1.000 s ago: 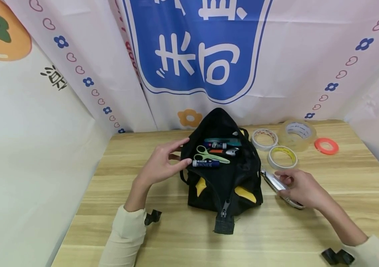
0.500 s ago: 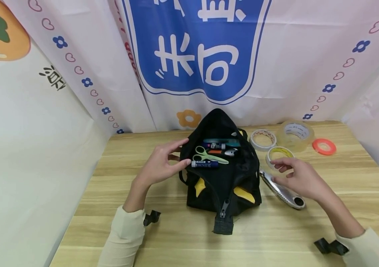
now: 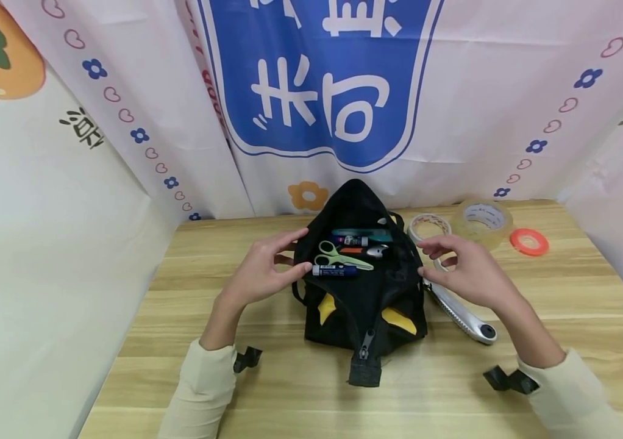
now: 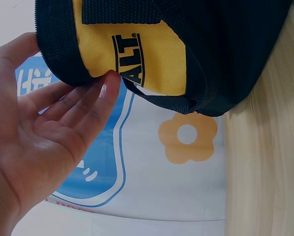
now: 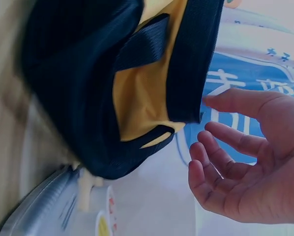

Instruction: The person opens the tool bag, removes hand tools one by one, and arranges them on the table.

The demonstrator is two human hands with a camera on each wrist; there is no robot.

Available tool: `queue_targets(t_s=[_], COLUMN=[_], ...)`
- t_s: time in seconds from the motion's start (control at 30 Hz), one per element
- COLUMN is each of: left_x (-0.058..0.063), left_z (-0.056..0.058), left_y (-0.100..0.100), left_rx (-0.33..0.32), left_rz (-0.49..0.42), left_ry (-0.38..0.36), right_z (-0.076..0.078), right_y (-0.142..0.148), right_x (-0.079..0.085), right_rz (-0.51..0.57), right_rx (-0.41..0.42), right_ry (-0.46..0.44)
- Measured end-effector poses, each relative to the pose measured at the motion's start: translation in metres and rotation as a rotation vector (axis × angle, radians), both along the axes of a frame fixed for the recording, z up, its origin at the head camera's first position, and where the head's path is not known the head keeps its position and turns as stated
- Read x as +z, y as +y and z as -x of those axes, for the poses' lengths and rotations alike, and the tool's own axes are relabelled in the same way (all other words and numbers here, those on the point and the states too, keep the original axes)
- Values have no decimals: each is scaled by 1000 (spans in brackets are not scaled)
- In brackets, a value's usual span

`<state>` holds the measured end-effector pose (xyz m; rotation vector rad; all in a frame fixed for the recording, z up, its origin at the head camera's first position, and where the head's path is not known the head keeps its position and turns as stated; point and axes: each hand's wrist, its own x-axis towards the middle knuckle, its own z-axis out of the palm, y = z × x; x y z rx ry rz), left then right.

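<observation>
A black tool bag [image 3: 347, 332] with yellow panels stands unzipped on the table. My left hand [image 3: 259, 271] holds its left rim, thumb inside and fingers along the yellow side panel [image 4: 159, 64]. Inside lie green-handled scissors [image 3: 339, 258], a blue glue stick [image 3: 335, 271], a second dark labelled tube [image 3: 352, 241], an orange-and-black tool [image 3: 363, 250] and a teal item [image 3: 377, 234]. My right hand [image 3: 470, 271] is at the bag's right rim, thumb tip by the edge and fingers loosely bent, holding nothing. Below it lies a silver utility knife [image 3: 462, 314].
Behind my right hand are a white tape roll [image 3: 428, 220], a wide clear tape roll [image 3: 484, 222] and a red tape roll [image 3: 529, 242]. Another roll is mostly hidden by that hand. A printed cloth [image 3: 454, 122] hangs at the table's back edge.
My right hand has let go of the silver utility knife, leaving it on the table, and moved up and left to the bag's right rim. My left hand stays on the left rim.
</observation>
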<state>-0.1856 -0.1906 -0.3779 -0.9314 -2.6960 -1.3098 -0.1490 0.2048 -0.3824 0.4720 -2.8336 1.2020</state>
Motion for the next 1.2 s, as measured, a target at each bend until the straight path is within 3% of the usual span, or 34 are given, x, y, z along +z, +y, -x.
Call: queue_targets(t_s=[0.4,0.73,1.2], left_x=[1,1,1], left_z=[-1,-1,-2], left_y=[-2,0,0], left_rx=[3,-2,1], left_rz=[9,3,2], left_ry=[-1,-4,-7], right_z=[6,15,59], right_y=[-35,-62,-83], right_x=[18,18,22], right_rz=[65,65,-72], right_rx=[44,145,323], right_ry=[62,63,-14])
